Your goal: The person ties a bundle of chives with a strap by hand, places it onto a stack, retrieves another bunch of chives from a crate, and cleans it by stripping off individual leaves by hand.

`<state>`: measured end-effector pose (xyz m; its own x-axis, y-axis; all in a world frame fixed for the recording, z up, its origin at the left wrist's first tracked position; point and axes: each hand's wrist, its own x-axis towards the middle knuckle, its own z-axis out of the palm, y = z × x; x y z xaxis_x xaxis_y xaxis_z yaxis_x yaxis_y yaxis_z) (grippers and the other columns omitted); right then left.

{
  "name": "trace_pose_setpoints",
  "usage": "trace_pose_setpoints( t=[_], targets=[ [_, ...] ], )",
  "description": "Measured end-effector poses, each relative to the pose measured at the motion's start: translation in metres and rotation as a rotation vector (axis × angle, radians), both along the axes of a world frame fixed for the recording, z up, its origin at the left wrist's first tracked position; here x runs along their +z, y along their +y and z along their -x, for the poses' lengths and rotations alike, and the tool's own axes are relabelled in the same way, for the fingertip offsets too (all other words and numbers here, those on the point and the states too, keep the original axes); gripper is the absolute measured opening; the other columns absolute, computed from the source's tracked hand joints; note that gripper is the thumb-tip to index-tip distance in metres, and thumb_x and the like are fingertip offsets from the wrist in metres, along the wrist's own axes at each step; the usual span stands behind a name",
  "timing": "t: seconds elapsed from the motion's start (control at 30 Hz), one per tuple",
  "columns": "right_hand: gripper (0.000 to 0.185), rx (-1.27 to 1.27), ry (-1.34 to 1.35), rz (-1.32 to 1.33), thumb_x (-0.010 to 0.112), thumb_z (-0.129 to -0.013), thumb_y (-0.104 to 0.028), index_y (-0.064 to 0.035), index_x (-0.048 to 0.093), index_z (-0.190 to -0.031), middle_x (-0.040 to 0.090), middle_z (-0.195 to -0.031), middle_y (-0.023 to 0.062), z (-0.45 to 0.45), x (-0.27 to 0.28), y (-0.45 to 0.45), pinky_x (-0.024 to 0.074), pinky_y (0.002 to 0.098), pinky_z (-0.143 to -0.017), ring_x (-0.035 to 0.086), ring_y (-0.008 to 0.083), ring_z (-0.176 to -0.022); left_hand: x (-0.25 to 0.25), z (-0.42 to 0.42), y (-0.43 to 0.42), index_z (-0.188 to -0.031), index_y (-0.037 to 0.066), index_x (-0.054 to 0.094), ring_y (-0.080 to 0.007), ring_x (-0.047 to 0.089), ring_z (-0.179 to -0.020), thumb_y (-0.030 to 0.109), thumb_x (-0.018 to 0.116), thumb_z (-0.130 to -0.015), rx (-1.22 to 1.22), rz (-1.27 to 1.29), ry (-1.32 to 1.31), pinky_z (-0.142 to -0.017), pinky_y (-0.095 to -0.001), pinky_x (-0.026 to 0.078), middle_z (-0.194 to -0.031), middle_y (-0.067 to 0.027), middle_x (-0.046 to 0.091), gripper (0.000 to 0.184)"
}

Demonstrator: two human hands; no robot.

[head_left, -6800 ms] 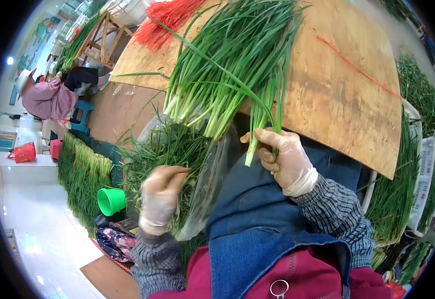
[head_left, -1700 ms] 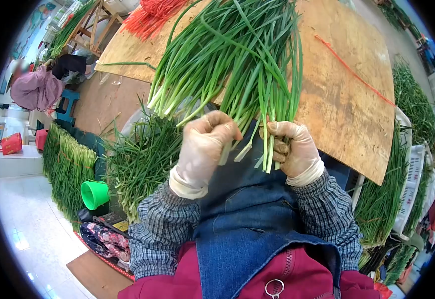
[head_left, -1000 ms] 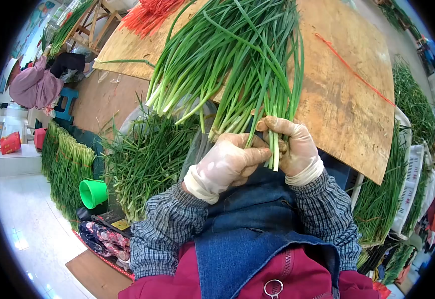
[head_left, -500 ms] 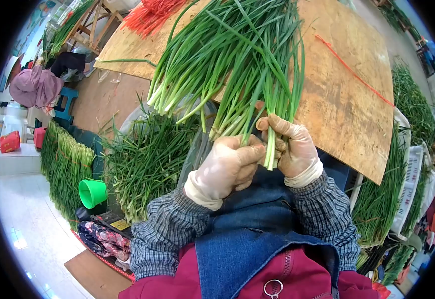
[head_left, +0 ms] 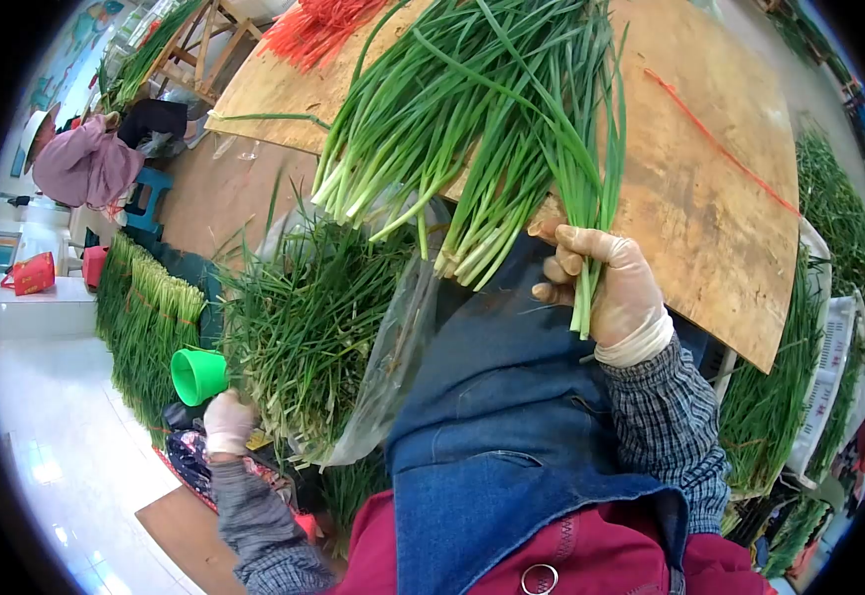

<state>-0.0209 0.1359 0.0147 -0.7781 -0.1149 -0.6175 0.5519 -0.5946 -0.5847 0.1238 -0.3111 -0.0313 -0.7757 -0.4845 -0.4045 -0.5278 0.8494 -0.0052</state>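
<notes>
Long green stalks with pale ends (head_left: 452, 129) lie in a large loose pile across the wooden board (head_left: 700, 198), their pale ends over its near edge. My right hand (head_left: 616, 288), in a whitish glove, is closed round a few stalks (head_left: 583, 288) at the pile's right side, their cut ends pointing down. My left hand (head_left: 228, 422), gloved too, is far out at the lower left, just below the green cup (head_left: 198, 375). Its fingers are small and blurred, and whether it touches the cup is unclear.
Leafy trimmings (head_left: 313, 317) fill a clear plastic bag at my left. Tied bundles (head_left: 155, 317) stand farther left. Red strings (head_left: 318, 30) lie at the board's far left. A person in a pink top (head_left: 87, 164) sits by a blue stool (head_left: 147, 203). White crates (head_left: 821, 382) stand at the right.
My left hand has moved from the stalks beside my right hand to the lower left by the green cup. My right hand keeps its stalks. The view has shifted a little.
</notes>
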Motion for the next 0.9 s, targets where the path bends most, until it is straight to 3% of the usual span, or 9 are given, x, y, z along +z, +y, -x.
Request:
trace_pose_setpoints(
  t=[0.03,0.1,0.23,0.37,0.5,0.57,0.7,0.83,0.9],
  targets=[
    [0.017,-0.036,-0.061,0.028,0.055,-0.081,-0.014,0.0003,0.057,-0.090,0.049,-0.060,-0.0009,0.001,0.004,-0.003,0.0393,0.0266,-0.048,0.045,0.0100,-0.053,-0.005,0.002,0.022,-0.088,0.001,0.059,-0.0221,0.059,-0.077,0.015,0.059,-0.079,-0.200,0.533,-0.218,-0.063,-0.0294,0.046,-0.079,-0.0134,0.060,0.016],
    [0.014,0.042,-0.035,0.039,0.055,-0.081,-0.013,-0.0006,0.057,-0.088,0.048,-0.060,-0.0011,0.002,0.002,0.001,0.0378,0.0253,-0.045,0.044,0.0094,-0.052,-0.004,0.025,0.071,-0.093,0.003,0.061,-0.0284,0.056,-0.091,0.010,0.062,-0.075,-0.391,0.098,0.419,-0.076,-0.0343,0.045,-0.093,-0.0176,0.059,0.019],
    [0.013,0.116,0.008,0.141,0.054,-0.082,-0.012,-0.0010,0.057,-0.089,0.045,-0.059,-0.0024,0.002,-0.008,0.008,0.0312,0.0210,-0.039,0.040,0.0067,-0.047,0.052,0.095,0.214,-0.097,0.005,0.060,-0.0281,0.057,-0.087,0.003,0.067,-0.069,-0.666,-0.586,0.757,-0.074,-0.0361,0.047,-0.092,-0.0132,0.059,0.028],
    [0.012,0.081,0.005,0.158,0.056,-0.082,-0.009,-0.0002,0.056,-0.089,0.041,-0.057,-0.0032,0.000,-0.004,0.009,0.0251,0.0194,-0.036,0.034,0.0049,-0.042,0.045,0.145,0.281,-0.094,0.005,0.058,-0.0281,0.056,-0.074,0.010,0.070,-0.069,-0.909,-0.353,0.934,-0.063,-0.0358,0.047,-0.083,-0.0122,0.055,0.028],
    [0.014,0.116,0.104,0.339,0.052,-0.085,-0.012,-0.0001,0.056,-0.091,0.031,-0.051,-0.0073,0.002,0.005,0.013,0.0213,0.0194,-0.033,0.027,0.0034,-0.038,0.017,0.171,0.291,-0.081,0.004,0.055,-0.0226,0.055,-0.066,0.015,0.068,-0.073,-0.880,-0.242,0.927,-0.058,-0.0341,0.045,-0.073,-0.0088,0.054,0.018],
    [0.014,0.151,0.247,0.545,0.050,-0.086,-0.013,-0.0005,0.056,-0.090,0.029,-0.050,-0.0081,0.001,0.011,0.017,0.0205,0.0195,-0.032,0.026,0.0032,-0.037,0.015,0.175,0.280,-0.080,0.002,0.058,-0.0137,0.053,-0.061,0.013,0.065,-0.077,-0.563,-0.719,0.837,-0.058,-0.0277,0.045,-0.069,-0.0059,0.057,0.013],
    [0.015,0.145,0.107,0.337,0.049,-0.087,-0.013,0.0005,0.056,-0.088,0.029,-0.049,-0.0079,0.008,-0.002,0.011,0.0195,0.0199,-0.032,0.025,0.0033,-0.036,0.046,0.176,0.260,-0.079,0.001,0.058,-0.0059,0.048,-0.057,0.007,0.059,-0.079,-0.056,-1.269,0.462,-0.052,-0.0192,0.038,-0.069,-0.0016,0.059,0.006],
    [0.015,0.115,0.053,0.217,0.053,-0.086,-0.014,0.0005,0.057,-0.083,0.035,-0.050,-0.0061,0.004,-0.008,0.002,0.0204,0.0206,-0.032,0.029,0.0037,-0.036,0.059,0.171,0.263,-0.091,-0.001,0.056,-0.0053,0.049,-0.059,0.004,0.055,-0.079,0.013,-1.306,0.514,-0.053,-0.0189,0.038,-0.071,-0.0020,0.059,0.013],
    [0.016,0.111,0.056,0.185,0.051,-0.086,-0.014,0.0019,0.056,-0.086,0.035,-0.051,-0.0054,0.004,-0.007,0.003,0.0217,0.0203,-0.032,0.029,0.0039,-0.037,0.043,0.167,0.266,-0.102,-0.002,0.055,-0.0084,0.053,-0.061,0.004,0.056,-0.081,-0.280,-1.126,0.525,-0.057,-0.0204,0.043,-0.071,-0.0032,0.059,0.022]
  ],
)
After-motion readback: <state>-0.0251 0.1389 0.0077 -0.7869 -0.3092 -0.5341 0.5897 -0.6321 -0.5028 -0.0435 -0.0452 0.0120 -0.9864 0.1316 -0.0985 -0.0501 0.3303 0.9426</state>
